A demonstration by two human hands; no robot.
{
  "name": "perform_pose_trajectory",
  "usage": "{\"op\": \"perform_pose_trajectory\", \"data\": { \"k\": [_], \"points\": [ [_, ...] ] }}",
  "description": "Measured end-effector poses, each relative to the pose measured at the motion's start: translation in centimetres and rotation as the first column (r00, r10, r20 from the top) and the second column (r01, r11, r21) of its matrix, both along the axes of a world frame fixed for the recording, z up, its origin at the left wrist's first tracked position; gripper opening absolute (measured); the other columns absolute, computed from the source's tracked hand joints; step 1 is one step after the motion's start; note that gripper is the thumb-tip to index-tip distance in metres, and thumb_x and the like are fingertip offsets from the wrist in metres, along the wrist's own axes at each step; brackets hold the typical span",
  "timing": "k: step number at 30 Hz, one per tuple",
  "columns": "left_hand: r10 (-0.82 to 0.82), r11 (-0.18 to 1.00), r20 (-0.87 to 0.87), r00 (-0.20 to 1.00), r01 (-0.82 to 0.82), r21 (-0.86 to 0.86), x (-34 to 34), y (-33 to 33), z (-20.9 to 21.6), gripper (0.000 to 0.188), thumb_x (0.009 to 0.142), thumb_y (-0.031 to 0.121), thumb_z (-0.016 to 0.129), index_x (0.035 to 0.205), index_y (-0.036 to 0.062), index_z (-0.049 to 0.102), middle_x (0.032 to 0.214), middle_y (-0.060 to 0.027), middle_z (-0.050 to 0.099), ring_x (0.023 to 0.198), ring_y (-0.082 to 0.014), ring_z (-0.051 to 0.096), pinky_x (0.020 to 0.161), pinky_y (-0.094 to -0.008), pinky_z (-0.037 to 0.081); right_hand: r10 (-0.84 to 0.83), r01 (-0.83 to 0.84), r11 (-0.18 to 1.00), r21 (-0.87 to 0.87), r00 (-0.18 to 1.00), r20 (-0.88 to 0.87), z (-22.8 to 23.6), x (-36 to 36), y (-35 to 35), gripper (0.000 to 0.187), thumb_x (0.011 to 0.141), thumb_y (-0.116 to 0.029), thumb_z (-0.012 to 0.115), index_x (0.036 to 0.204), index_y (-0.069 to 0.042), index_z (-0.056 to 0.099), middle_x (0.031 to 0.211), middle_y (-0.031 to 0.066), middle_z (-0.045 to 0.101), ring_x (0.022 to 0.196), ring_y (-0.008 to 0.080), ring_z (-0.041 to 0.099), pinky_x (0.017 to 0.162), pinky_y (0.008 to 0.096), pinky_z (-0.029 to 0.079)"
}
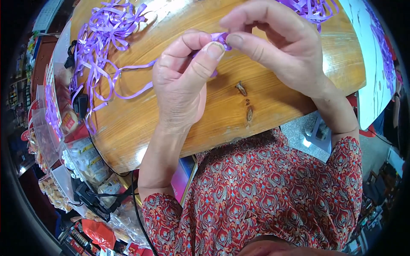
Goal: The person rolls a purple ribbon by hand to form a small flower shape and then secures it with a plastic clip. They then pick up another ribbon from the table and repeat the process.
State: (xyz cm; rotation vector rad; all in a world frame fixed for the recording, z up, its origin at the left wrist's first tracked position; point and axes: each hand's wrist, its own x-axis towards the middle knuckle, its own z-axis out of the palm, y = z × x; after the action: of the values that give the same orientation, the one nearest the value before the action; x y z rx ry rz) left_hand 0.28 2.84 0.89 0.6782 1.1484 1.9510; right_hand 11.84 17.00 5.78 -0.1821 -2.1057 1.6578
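Note:
My left hand (pixel 183 72) is closed in a pinch, with a folded bit of purple ribbon (pixel 219 37) between thumb and forefinger. From behind this hand, two ribbon strands (pixel 133 67) trail leftward over the wooden table to a loose heap of purple ribbon (pixel 106 30). My right hand (pixel 286 47) comes in from the other side, its thumb tip and a fingertip closed at the edge of the same folded bit. The right forefinger is slightly blurred, and part of the ribbon is hidden behind the fingers.
The wooden table (pixel 273 112) has a curved near edge and dark knots. More purple ribbon (pixel 309 9) lies at the far right, beside a white surface (pixel 376 91) with ribbon on it. Wrapped packages (pixel 85 160), black cables and a black adapter (pixel 85 192) stand off the table's left side.

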Motion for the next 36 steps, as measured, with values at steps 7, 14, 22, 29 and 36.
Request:
{"op": "perform_pose_trajectory", "data": {
  "k": [7,14,22,29,36],
  "points": [
    [-0.077,0.995,0.034,0.996,0.075,0.066,-0.1,0.1,0.2,0.013,0.081,0.001,0.064,0.093,0.0011,0.06,0.088,0.0003,0.059,0.074,-0.0042,0.051,0.066,-0.0168,0.04,0.126,-0.101,0.987,0.125,0.97,-0.207,-3.0,-0.7,0.8,0.012,0.084,-0.007,0.061,0.092,0.001,0.064,0.09,0.0028,0.065,0.084,0.0105,0.06,0.075,0.0228,0.047],
    [-0.076,0.995,-0.012,0.997,0.077,0.063,0.0,0.3,0.4,0.01,0.081,-0.002,0.063,0.09,0.0005,0.061,0.086,-0.0002,0.057,0.077,-0.005,0.051,0.069,-0.0178,0.041,0.482,0.162,0.742,0.65,0.546,-0.685,-2.6,-3.0,3.0,0.016,0.078,-0.001,0.067,0.094,-0.001,0.064,0.086,0.0092,0.064,0.077,0.0181,0.062,0.068,0.0253,0.047],
    [-0.076,0.997,-0.086,0.993,0.079,0.025,-0.1,0.3,0.6,0.008,0.08,-0.003,0.063,0.088,-0.0009,0.061,0.085,-0.0003,0.055,0.075,-0.0054,0.05,0.068,-0.0181,0.04,0.107,0.078,0.89,0.448,0.922,-0.373,-1.9,-0.6,1.4,0.011,0.077,-0.004,0.067,0.087,-0.001,0.064,0.081,0.0042,0.062,0.078,0.0151,0.061,0.069,0.0259,0.048],
    [-0.071,0.997,-0.086,0.994,0.073,0.019,0.0,0.2,0.5,0.008,0.08,-0.003,0.063,0.087,-0.0008,0.061,0.085,-0.001,0.055,0.076,-0.0059,0.049,0.069,-0.018,0.04,0.131,0.001,0.936,0.352,0.926,-0.354,-2.8,-0.8,1.6,0.01,0.074,-0.005,0.069,0.082,-0.002,0.064,0.079,0.0054,0.061,0.076,0.0169,0.06,0.068,0.0273,0.048],
    [-0.088,0.996,-0.076,0.993,0.087,-0.006,-0.2,0.1,0.5,0.007,0.08,-0.003,0.063,0.087,-0.0008,0.061,0.084,-0.0005,0.054,0.075,-0.0056,0.049,0.068,-0.0174,0.04,0.142,0.009,0.927,0.375,0.917,-0.372,-2.4,-0.7,1.5,0.008,0.073,-0.003,0.068,0.079,-0.002,0.063,0.077,0.0046,0.06,0.076,0.0162,0.06,0.068,0.0262,0.047]
  ]
}}
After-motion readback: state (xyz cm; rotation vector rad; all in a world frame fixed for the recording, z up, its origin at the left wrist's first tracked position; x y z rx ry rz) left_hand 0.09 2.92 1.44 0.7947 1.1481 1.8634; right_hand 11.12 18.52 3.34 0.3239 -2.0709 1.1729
